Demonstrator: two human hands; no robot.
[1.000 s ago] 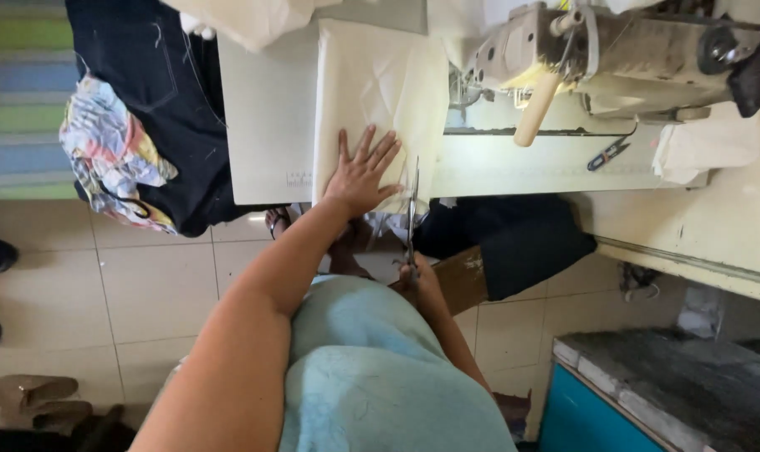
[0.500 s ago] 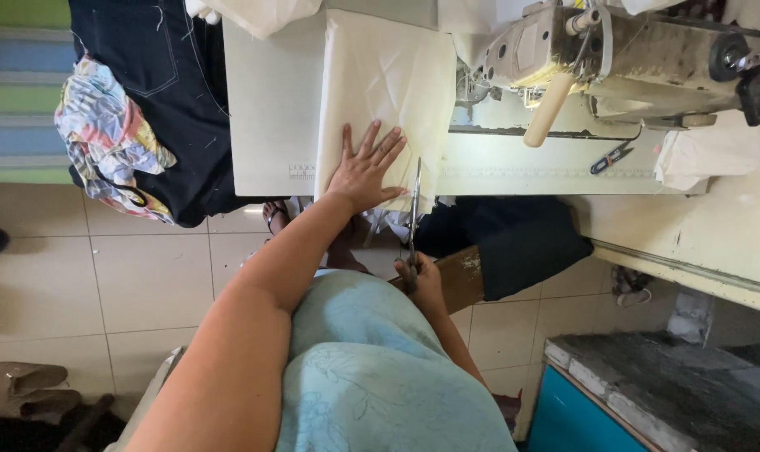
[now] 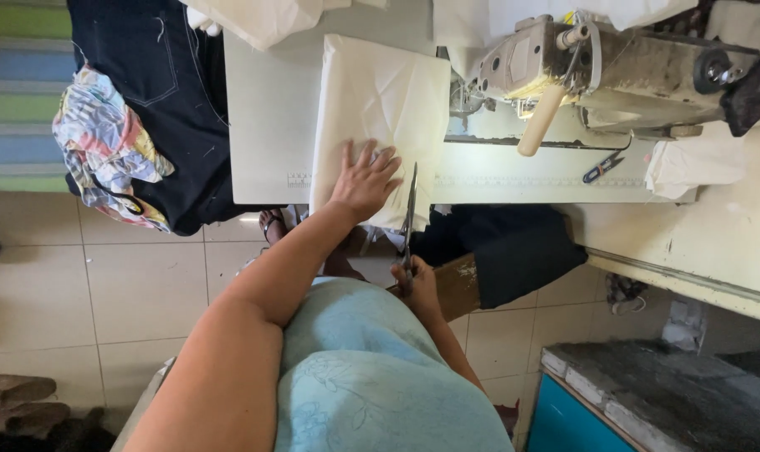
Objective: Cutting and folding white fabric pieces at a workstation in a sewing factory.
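The cream fabric point(image 3: 380, 109) lies folded on the pale sewing table point(image 3: 267, 125), its near edge hanging a little over the table's front, just left of the sewing machine point(image 3: 614, 71). My left hand point(image 3: 365, 180) rests flat on it with the fingers spread wide, gripping nothing, simply pressing the cloth down near that front edge. My right hand point(image 3: 417, 285) is closed round the handles of the scissors point(image 3: 408, 213), whose blades point up and away from me, running along the cloth's right side just beside my left fingertips; I cannot tell whether the blades are parted or closed from here. To do this cut well, I judge that the flat hand should keep the layers from sliding, with even pressure and the fingers held clear of the blade line, since they sit very near it now. The scissors look best kept low, lower blade close to the table, so the cloth lifts as little as possible, and advanced in long, steady bites rather than short snips. The overhanging edge could drag the piece off line, so I would watch that. A dark garment point(image 3: 158, 100) and a patterned cloth point(image 3: 104, 146) hang at the table's left, well apart from the cutting.
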